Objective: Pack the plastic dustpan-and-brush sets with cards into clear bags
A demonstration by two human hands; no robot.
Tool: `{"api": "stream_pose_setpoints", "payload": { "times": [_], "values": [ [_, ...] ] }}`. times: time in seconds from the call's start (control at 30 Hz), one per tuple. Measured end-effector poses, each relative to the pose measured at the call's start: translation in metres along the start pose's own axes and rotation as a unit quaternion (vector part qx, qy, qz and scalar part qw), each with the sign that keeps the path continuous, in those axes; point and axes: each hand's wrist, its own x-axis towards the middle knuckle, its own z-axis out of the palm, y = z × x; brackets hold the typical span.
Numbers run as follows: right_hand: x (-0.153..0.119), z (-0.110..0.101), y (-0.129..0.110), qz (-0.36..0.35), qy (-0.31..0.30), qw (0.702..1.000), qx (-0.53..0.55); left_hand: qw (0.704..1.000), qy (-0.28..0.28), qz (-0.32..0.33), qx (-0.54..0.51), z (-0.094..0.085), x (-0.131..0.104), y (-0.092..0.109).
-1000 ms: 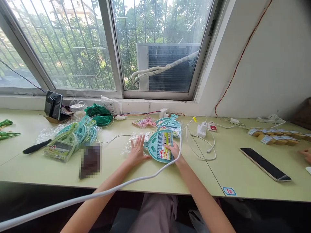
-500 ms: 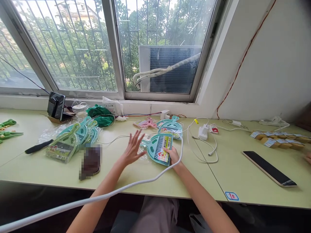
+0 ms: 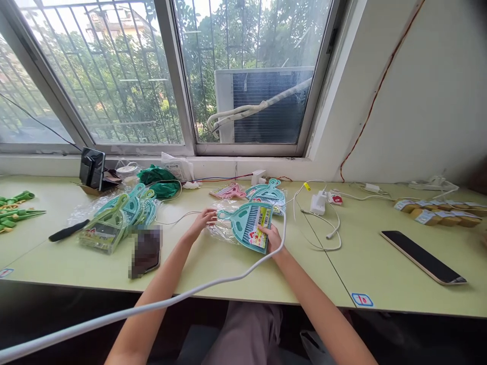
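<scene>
My right hand (image 3: 273,239) grips the wide end of a teal mini dustpan (image 3: 239,227) with a small brush nested in it. A yellow printed label (image 3: 260,223) covers part of the bristles. At the handle end, my left hand (image 3: 202,222) has its fingers closed on a crinkled clear plastic bag (image 3: 224,234), which lies beneath and around the handle. Exactly what the left fingertips pinch is partly hidden. Just behind lies another teal dustpan set (image 3: 269,191), next to a pink one (image 3: 228,191).
Bagged teal and green dustpan sets (image 3: 106,223) lie left, beside a black-handled tool (image 3: 68,231) and a blurred phone (image 3: 146,253). A white cable (image 3: 228,280) crosses in front of my arms. A charger (image 3: 318,203) and a tablet (image 3: 422,256) are on the right.
My left hand has gone from spread fingers to closed at the handle end, pulling the plastic bag leftward. My right hand still holds the dustpan, which is tilted slightly differently.
</scene>
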Motion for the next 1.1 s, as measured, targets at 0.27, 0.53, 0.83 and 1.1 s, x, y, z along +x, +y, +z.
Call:
{"api": "stream_pose_setpoints", "payload": {
  "times": [0.27,0.53,0.83,1.1],
  "values": [
    [-0.005,0.000,-0.015,-0.054,0.033,0.998,0.004,0.991,-0.087,0.035,-0.099,0.003,-0.011,0.035],
    [-0.014,0.003,-0.032,-0.084,-0.022,0.996,0.002,0.950,-0.238,0.049,-0.195,0.014,0.000,0.044],
    [-0.019,0.003,-0.042,-0.071,-0.072,0.994,0.039,0.910,-0.197,0.143,-0.335,0.051,-0.001,0.068],
    [-0.027,0.010,-0.042,-0.069,-0.095,0.993,0.029,0.952,-0.213,0.162,-0.145,0.104,0.007,0.083]
  ]
}}
